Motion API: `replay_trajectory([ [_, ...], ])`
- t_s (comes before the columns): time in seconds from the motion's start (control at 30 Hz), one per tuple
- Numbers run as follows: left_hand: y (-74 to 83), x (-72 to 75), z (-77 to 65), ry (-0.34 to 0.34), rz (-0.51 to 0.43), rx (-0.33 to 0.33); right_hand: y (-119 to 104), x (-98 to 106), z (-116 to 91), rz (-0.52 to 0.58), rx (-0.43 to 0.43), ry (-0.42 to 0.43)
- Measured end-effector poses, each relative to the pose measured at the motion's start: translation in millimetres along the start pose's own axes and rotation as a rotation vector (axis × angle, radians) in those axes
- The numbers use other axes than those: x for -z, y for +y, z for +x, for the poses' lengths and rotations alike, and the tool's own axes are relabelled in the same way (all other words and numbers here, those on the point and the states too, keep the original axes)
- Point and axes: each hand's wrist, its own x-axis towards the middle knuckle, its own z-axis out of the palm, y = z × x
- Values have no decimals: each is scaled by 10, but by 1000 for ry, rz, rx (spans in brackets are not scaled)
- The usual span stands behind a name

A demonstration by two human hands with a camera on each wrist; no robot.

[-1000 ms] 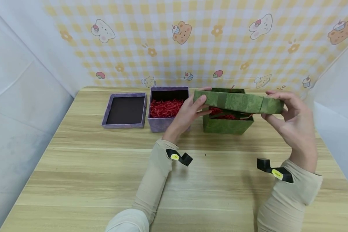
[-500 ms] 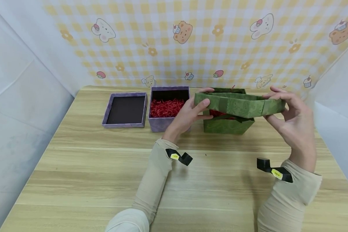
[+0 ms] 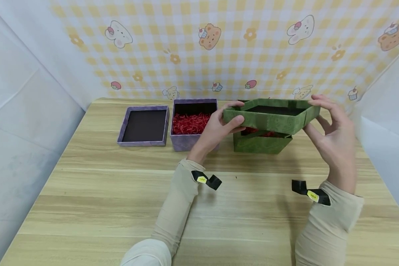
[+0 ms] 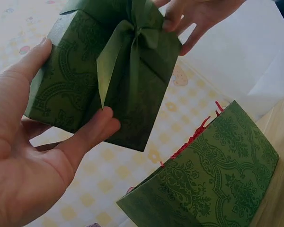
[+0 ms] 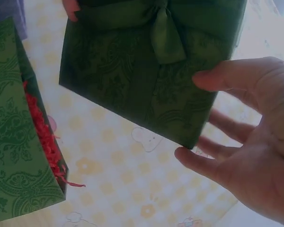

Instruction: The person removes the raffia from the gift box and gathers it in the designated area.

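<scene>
A green patterned box lid (image 3: 279, 121) is held in the air by both hands, its hollow dark inside facing up. My left hand (image 3: 214, 129) grips the lid's left end, thumb on the near wall. At the opposite end, my right hand (image 3: 336, 138) holds the right corner between thumb and fingers. On the lid's outer face, turned downward, a green ribbon bow (image 4: 137, 33) shows in both wrist views. Beneath the lid stands the open green box (image 3: 259, 146), partly hidden by it. Red shredded paper (image 5: 40, 127) fills that box.
Left of the green box stands an open purple box (image 3: 186, 142) with red shredded paper (image 3: 191, 123) in it. Its purple lid (image 3: 141, 144) lies hollow side up farther left. A checked cloth (image 3: 173, 44) hangs behind the wooden table (image 3: 103, 195).
The green lid has tipped from nearly edge-on, so its inside now faces up toward the head camera. My right hand has shifted slightly left with it; the left hand has hardly moved.
</scene>
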Motion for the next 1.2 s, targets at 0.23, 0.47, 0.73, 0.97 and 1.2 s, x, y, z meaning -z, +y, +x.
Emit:
replay_trajectory([
  [0.23,184,-89,-83,149,356,-115,-2,16,-6,-194,-67,-13],
  [0.47,185,-192,-99,241,502,-160,13,47,-27,-254,-197,-154],
  [0.73,62,-149,-49,280,563,-239,-8,30,-25,-31,-200,-304],
  [0.97,-169,-51,34,285,662,-335,-6,-15,-24,-119,-243,-411],
  [1.2,-198,-74,39,277,722,-406,43,-63,-8,-162,-334,-458],
])
